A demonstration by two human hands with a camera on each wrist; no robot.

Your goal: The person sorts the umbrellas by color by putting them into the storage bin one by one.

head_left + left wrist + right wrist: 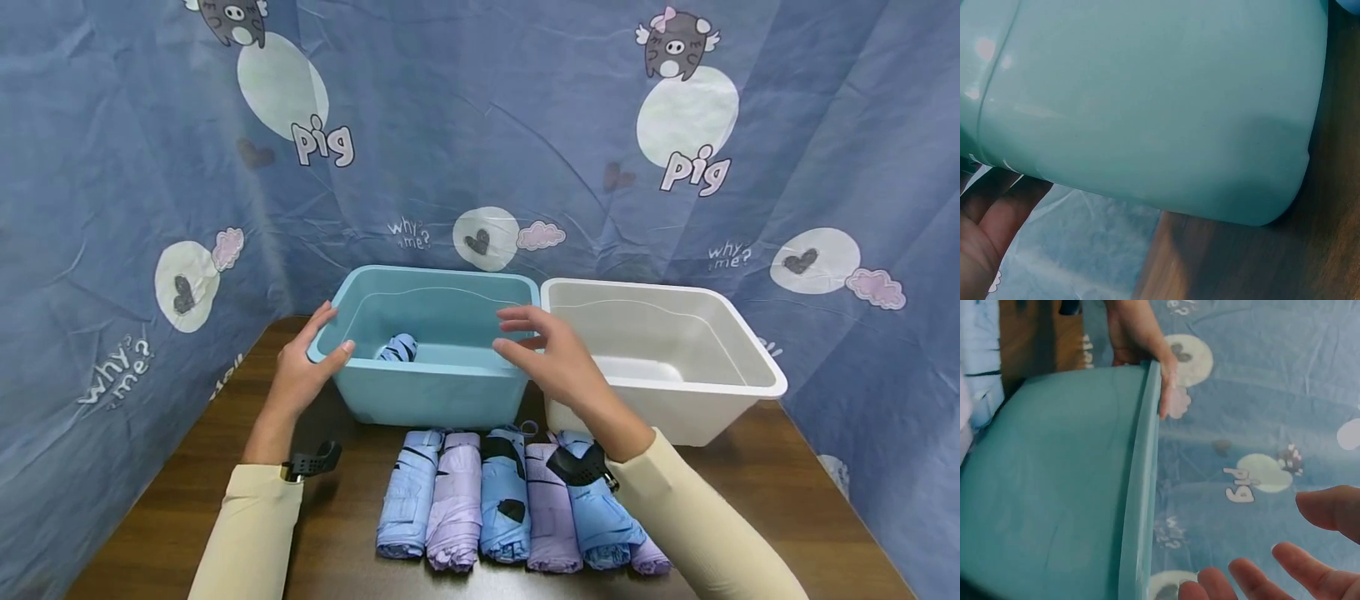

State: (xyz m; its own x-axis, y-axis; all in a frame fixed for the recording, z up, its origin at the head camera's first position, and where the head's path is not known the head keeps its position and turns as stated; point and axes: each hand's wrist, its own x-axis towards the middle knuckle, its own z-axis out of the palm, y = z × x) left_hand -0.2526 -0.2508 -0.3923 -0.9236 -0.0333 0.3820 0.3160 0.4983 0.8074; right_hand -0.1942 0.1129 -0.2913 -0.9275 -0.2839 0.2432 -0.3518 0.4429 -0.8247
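Note:
My left hand point(296, 371) is at the front left corner of a light blue plastic bin point(431, 396), thumb over the front rim and straight fingers along the left side. Over the bin's right end hovers my right hand point(551, 354), fingers spread and nothing held. Inside the bin lies one rolled blue folding umbrella point(399, 347) with dark stripes. In front of it, several rolled umbrellas lie side by side, among them a blue one point(408, 496) and a lilac one point(455, 500). My right forearm partly covers the rightmost ones.
A white bin point(667, 408) stands right beside the blue bin, on its right. Both rest on a dark brown wooden table point(337, 533). Behind them hangs a blue printed cloth point(420, 167), which also runs along both sides.

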